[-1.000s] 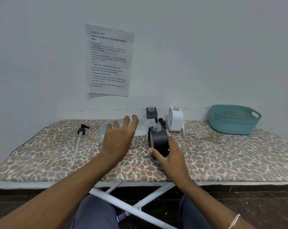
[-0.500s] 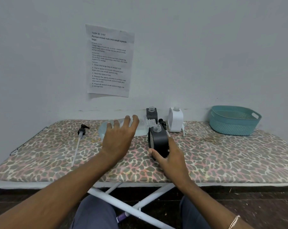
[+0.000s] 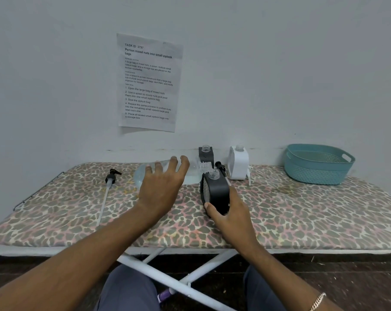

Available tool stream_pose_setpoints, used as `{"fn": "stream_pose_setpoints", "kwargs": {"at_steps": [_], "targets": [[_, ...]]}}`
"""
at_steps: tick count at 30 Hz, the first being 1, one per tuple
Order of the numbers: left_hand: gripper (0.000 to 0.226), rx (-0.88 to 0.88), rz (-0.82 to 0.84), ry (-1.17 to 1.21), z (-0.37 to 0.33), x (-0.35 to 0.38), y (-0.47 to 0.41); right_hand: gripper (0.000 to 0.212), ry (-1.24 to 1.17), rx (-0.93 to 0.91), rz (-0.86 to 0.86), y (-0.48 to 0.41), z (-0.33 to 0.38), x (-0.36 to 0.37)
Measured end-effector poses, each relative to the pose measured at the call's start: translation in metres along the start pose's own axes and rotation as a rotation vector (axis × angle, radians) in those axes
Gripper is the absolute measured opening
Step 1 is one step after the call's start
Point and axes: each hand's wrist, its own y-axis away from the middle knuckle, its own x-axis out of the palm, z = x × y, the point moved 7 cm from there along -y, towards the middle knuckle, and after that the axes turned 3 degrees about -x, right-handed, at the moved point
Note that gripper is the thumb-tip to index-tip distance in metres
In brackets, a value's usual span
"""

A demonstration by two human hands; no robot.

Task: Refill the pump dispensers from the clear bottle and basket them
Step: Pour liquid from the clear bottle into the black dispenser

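Note:
A black dispenser bottle (image 3: 215, 191) with an open neck stands on the ironing board, and my right hand (image 3: 229, 215) grips its lower part. My left hand (image 3: 162, 187) hovers with spread fingers over a clear bottle (image 3: 191, 173) that lies on its side, neck pointing right; I cannot tell whether it touches it. Behind stand a second black dispenser (image 3: 205, 154) and a white dispenser (image 3: 239, 162), both without pumps. A black pump head with a long white tube (image 3: 108, 185) lies at the left. Another black pump (image 3: 220, 167) lies behind the held bottle.
A teal plastic basket (image 3: 316, 163) sits at the back right of the leopard-print ironing board (image 3: 302, 212). A printed sheet (image 3: 148, 83) hangs on the wall. The board's white legs (image 3: 167, 279) cross below, between my knees.
My left hand has shifted slightly forward over the clear bottle. The right hand and the black dispenser have stayed in place.

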Motion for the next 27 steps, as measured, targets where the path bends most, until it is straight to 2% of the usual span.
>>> {"fn": "stream_pose_setpoints", "kwargs": {"at_steps": [27], "targets": [[0.09, 0.025, -0.003, -0.033, -0.0006, -0.005, -0.0027, 0.044, -0.025, 0.034, 0.019, -0.0002, 0.0024, -0.0019]]}}
